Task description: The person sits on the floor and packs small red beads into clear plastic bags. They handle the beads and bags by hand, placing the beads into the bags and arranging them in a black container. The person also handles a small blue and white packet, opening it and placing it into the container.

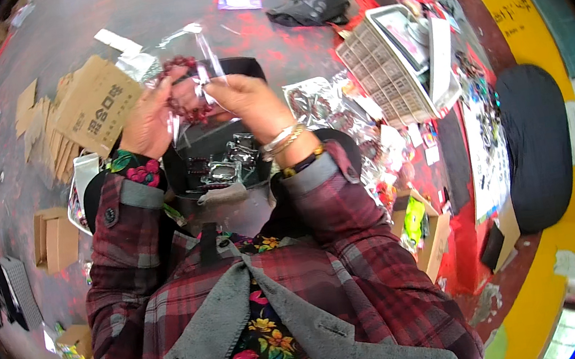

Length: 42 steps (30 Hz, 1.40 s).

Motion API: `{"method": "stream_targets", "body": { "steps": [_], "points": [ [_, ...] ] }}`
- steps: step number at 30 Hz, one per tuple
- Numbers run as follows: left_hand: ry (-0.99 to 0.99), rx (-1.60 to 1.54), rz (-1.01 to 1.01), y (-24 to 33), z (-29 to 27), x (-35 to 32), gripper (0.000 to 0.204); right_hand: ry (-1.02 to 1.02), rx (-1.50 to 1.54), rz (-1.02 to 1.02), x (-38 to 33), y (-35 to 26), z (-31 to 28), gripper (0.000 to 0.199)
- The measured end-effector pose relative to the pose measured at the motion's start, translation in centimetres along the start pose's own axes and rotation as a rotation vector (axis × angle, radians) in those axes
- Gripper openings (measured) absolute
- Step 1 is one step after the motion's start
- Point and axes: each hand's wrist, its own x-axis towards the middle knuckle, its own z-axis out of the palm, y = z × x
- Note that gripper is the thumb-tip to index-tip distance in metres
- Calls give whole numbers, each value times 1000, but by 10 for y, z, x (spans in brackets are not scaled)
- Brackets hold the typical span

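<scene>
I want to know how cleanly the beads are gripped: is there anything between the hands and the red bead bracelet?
Partly. The left hand and right hand hold the red bead bracelet together with a clear plastic bag. The film lies around the beads near the right fingers; whether any finger touches beads directly cannot be told.

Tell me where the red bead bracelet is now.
In the head view, the red bead bracelet sits upper centre, between the left hand and right hand, partly inside a clear plastic bag.

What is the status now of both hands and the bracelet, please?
Left hand and right hand both grip the clear plastic bag. Red bead bracelet at the bag's mouth. Nothing between the hands.
</scene>
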Motion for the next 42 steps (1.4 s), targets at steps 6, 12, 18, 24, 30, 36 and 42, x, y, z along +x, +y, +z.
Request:
{"method": "stream_targets", "body": {
  "steps": [6, 12, 18, 24, 30, 36, 42],
  "points": [
    [22, 109, 48, -10, 10, 3, 42, 98, 33, -7, -13, -11, 0, 14],
    [14, 107, -125, -8, -4, 3, 50, 406, 53, -209, -43, -50, -64, 12],
    [77, 175, -209, -5, -7, 0, 42, 905, -71, -148, -103, 16, -255, 17],
    [105, 181, -238, -7, -4, 4, 36, 1151, -303, 213, -167, 140, -386, 23],
    [35, 155, -275, -18, 0, 23, 35, 1254, -492, 259, -139, 198, -457, 19],
    [192, 281, -285, -17, -8, 12, 33, 1085, -161, 382, -24, 177, -345, 37],
    [197, 324, -324, -21, -4, 25, 31, 1152, -222, 695, 13, 210, -381, 29]
  ]
}}
